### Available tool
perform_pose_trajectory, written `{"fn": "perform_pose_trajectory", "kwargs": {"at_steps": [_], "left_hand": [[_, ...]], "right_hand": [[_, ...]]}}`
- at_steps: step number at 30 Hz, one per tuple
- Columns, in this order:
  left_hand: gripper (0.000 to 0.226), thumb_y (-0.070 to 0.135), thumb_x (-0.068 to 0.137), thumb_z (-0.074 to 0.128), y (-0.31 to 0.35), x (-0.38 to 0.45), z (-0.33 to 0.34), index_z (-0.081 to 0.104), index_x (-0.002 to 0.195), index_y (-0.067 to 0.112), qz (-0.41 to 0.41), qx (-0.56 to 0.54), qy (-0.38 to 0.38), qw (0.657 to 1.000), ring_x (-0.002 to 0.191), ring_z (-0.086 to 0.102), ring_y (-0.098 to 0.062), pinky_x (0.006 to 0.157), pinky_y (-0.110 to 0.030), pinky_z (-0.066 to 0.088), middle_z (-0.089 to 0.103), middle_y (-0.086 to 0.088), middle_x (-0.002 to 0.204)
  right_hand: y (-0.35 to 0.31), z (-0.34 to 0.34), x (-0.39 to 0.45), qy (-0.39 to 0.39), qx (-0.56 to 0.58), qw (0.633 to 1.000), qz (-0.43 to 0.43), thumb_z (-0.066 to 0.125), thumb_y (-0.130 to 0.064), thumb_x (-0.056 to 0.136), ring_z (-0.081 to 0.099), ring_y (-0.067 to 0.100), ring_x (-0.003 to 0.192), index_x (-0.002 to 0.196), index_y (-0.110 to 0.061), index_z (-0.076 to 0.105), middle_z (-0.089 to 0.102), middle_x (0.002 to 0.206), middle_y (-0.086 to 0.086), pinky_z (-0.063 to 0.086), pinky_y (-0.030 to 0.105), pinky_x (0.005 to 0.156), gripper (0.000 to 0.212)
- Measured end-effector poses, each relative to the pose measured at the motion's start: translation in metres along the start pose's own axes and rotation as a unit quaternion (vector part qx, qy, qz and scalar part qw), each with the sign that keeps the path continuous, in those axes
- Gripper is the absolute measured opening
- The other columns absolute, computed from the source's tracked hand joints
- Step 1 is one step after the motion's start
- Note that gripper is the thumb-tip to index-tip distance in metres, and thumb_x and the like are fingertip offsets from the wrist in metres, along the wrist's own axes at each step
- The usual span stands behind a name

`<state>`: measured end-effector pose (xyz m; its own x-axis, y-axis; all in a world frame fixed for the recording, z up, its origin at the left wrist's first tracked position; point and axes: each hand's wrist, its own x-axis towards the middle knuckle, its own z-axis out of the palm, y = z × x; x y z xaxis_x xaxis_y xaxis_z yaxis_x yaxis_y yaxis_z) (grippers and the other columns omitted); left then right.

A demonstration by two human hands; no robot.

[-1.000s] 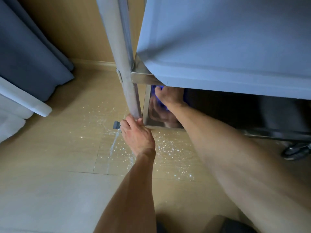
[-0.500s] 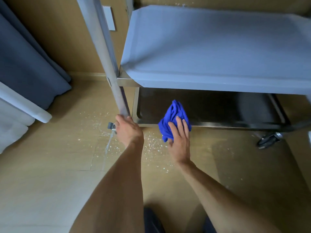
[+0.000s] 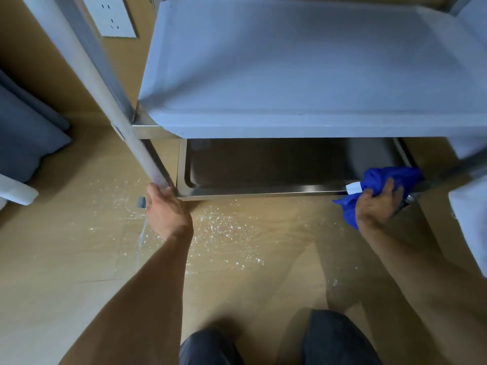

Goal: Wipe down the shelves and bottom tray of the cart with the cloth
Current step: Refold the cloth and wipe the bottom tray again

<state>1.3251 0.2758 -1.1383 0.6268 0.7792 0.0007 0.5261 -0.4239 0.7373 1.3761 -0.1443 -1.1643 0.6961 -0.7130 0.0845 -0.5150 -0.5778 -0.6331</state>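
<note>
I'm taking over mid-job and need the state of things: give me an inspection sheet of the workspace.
Surface: bottom tray, dark and shiny, nothing lying in it; shelf above is bare, pale grey.
Job's things: blue cloth bunched at the tray's front right corner, white tag showing.
Clutter: white specks and a wet streak on the floor in front of the cart.
Grippers: left hand grips the base of the cart post; right hand grips the cloth against the tray rim.
Cables: nothing seen.
Surroundings: wall socket, grey curtain at left, person's knees at the bottom edge.
</note>
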Motion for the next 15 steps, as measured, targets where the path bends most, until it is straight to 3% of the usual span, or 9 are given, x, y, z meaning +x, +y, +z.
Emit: {"fn": "perform_pose_trajectory", "kwargs": {"at_steps": [4,7,9,12,15], "left_hand": [[0.015,0.029,0.102,0.035,-0.002,0.000,0.001,0.038,0.098,0.016,0.009,0.012,-0.003,1.000,0.080,0.058,-0.032,0.066,-0.038,0.043,0.062,-0.014,0.097],[0.020,0.029,0.103,0.033,0.003,-0.004,0.003,0.039,0.104,0.011,-0.005,0.001,0.004,1.000,0.083,0.058,-0.033,0.070,-0.041,0.047,0.061,-0.017,0.099],[0.022,0.028,0.104,0.032,0.009,-0.008,0.002,0.040,0.109,0.008,-0.023,-0.001,-0.003,1.000,0.084,0.055,-0.031,0.075,-0.043,0.048,0.059,-0.018,0.102],[0.025,0.029,0.104,0.031,0.012,-0.011,-0.003,0.040,0.114,0.008,-0.042,0.000,-0.020,0.999,0.093,0.058,-0.036,0.081,-0.047,0.049,0.059,-0.021,0.109],[0.030,0.032,0.102,0.033,0.013,-0.013,-0.003,0.038,0.120,0.009,-0.051,-0.003,-0.033,0.998,0.100,0.056,-0.040,0.086,-0.051,0.048,0.055,-0.022,0.117]], "right_hand": [[-0.014,0.012,0.000,-0.023,-0.042,0.988,-0.145,0.045,-0.030,0.074,0.052,0.046,0.120,0.124,-0.004,0.066,0.056,0.133,0.027,0.043,0.049,0.104,0.060],[-0.049,0.033,-0.056,-0.037,-0.054,0.960,-0.272,0.046,-0.031,0.066,0.063,0.045,0.102,0.109,-0.010,0.074,0.066,0.121,0.022,0.054,0.048,0.088,0.055],[-0.079,0.049,-0.113,-0.060,-0.040,0.931,-0.357,0.048,-0.030,0.064,0.061,0.041,0.106,0.110,-0.015,0.073,0.064,0.125,0.017,0.051,0.046,0.089,0.054],[-0.125,0.076,-0.191,-0.158,-0.030,0.888,-0.431,0.059,-0.030,0.066,0.050,0.035,0.123,0.121,-0.019,0.066,0.054,0.140,0.011,0.041,0.048,0.099,0.056],[-0.150,0.093,-0.225,-0.183,-0.050,0.889,-0.416,0.070,-0.027,0.068,0.042,0.032,0.131,0.127,-0.019,0.061,0.048,0.147,0.011,0.031,0.048,0.106,0.060]]}}
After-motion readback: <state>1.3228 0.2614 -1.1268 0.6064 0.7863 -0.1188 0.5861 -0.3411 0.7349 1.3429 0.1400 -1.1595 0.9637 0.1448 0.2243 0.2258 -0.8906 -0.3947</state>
